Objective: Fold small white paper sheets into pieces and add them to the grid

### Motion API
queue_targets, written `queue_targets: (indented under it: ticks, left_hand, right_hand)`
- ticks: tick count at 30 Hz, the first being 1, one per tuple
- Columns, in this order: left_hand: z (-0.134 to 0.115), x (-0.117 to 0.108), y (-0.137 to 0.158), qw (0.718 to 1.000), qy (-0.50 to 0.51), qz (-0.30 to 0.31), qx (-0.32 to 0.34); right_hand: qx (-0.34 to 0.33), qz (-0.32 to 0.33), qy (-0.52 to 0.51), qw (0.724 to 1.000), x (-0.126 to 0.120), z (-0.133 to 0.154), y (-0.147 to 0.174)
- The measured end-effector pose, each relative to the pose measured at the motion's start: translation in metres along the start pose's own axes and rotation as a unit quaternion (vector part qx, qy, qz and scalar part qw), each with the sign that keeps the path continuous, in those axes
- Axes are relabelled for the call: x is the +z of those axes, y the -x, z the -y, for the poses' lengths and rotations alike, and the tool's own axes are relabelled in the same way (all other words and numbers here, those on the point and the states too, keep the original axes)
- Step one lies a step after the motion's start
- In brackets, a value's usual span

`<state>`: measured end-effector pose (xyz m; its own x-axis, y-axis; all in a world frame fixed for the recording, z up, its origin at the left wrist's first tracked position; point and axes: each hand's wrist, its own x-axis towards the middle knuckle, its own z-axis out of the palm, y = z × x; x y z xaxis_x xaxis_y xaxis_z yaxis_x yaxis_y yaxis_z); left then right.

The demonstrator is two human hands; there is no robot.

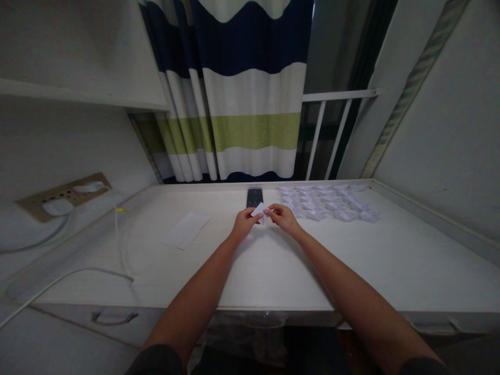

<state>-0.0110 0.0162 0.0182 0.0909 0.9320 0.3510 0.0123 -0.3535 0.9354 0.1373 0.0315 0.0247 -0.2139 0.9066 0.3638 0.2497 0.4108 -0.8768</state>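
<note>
Between my two hands, above the middle of the white desk (273, 271), is a small folded piece of white paper (259, 209). My left hand (246, 221) grips its left side, thumb on top. The fingers of my right hand (284, 217) pinch its right edge. A dark phone (255, 196) lies just behind the paper, its lower end covered by my left hand and the paper. To the right, several folded white paper pieces (312, 200) sit in rows. Flat on the desk at left lies a white paper sheet (187, 230).
A white cable (89, 270) trails over the desk's left side. Plugs (58, 207) sit in a wall socket panel (37, 200). A striped curtain (253, 130) hangs behind the desk beside a white window railing (339, 96). Below the front edge is a drawer handle (114, 320).
</note>
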Motion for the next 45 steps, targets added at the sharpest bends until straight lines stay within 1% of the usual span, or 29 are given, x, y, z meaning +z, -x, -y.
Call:
queue_targets:
  ticks: [3, 6, 12, 17, 20, 28, 37, 45]
  left_hand:
    - [0.002, 0.002, 0.001, 0.998, -0.044, -0.009, 0.040]
    - [0.001, 0.003, 0.004, 0.996, -0.063, -0.004, 0.061]
    - [0.004, 0.002, 0.004, 0.995, -0.068, 0.007, 0.069]
    - [0.011, 0.000, 0.001, 0.992, -0.104, 0.013, 0.076]
    - [0.011, 0.000, 0.001, 0.989, -0.123, 0.011, 0.076]
    - [0.007, 0.002, 0.002, 0.988, -0.134, -0.008, 0.081]
    - [0.004, 0.004, 0.004, 0.986, -0.147, -0.011, 0.077]
    - [0.000, 0.008, 0.006, 0.971, -0.211, -0.022, 0.112]
  right_hand:
    - [0.022, -0.001, -0.016, 1.000, 0.003, -0.001, 0.000]
    - [0.034, 0.003, -0.040, 0.999, 0.006, -0.003, 0.000]
    - [0.037, 0.014, -0.085, 0.996, 0.006, -0.006, -0.002]
    - [0.033, 0.020, -0.087, 0.995, 0.004, -0.007, -0.003]
    - [0.029, 0.029, -0.077, 0.996, 0.005, -0.008, -0.002]
    - [-0.009, 0.031, 0.007, 0.999, 0.007, -0.011, 0.000]
    - [-0.055, 0.050, 0.004, 0.997, 0.009, -0.006, 0.004]
    - [-0.057, 0.031, 0.022, 0.998, 0.012, -0.008, 0.005]
